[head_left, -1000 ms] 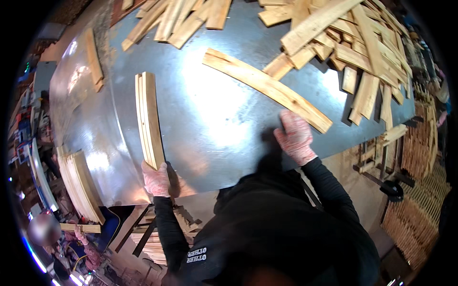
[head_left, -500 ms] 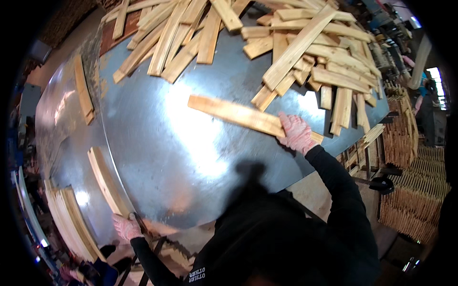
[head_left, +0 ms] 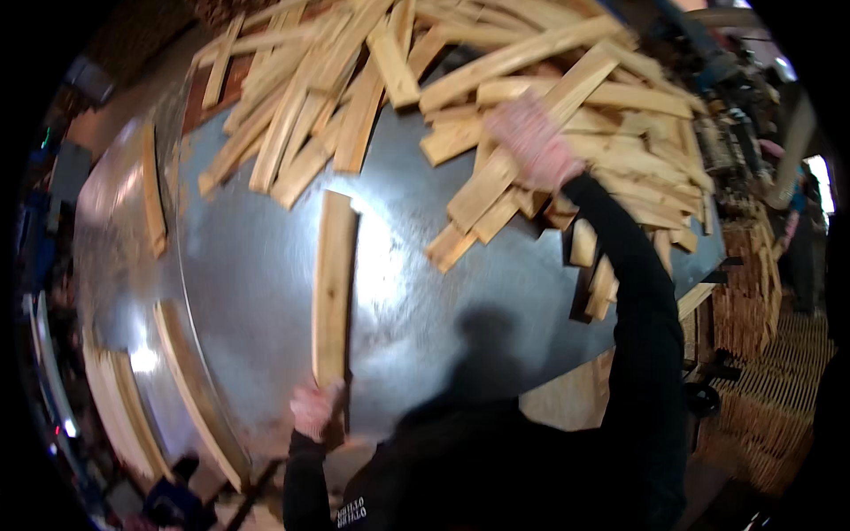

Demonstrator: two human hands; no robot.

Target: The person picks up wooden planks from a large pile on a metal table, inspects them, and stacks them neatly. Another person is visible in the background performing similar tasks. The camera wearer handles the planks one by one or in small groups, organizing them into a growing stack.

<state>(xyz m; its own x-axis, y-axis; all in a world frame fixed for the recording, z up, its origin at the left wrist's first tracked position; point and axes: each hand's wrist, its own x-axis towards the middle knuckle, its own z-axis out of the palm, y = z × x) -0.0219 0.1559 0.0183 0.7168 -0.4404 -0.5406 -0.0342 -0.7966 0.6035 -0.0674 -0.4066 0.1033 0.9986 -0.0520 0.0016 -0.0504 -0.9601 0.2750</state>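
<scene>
My left hand [head_left: 316, 411], in a pink-and-white glove, is closed round the near end of a wooden board [head_left: 332, 283]. That board points away from me over the shiny metal table [head_left: 257, 292]. At the far right, my gloved right hand [head_left: 536, 146] lies across a long wooden board [head_left: 584, 84] on top of the heap. Its fingers look wrapped over the far edge of that board, though they are blurred. Both ends of the board show beyond the hand.
A loose heap of wooden boards [head_left: 637, 177] covers the far and right parts of the table. Left of my left hand lie a single board [head_left: 199, 389] and a row of boards side by side [head_left: 124, 407]. Another board [head_left: 152, 190] lies farther off. Stacked wood [head_left: 779, 363] stands at the right.
The board that my right hand held is now in my left hand and points away from me. My left hand has let go of the left board. My right hand has moved up to the heap.
</scene>
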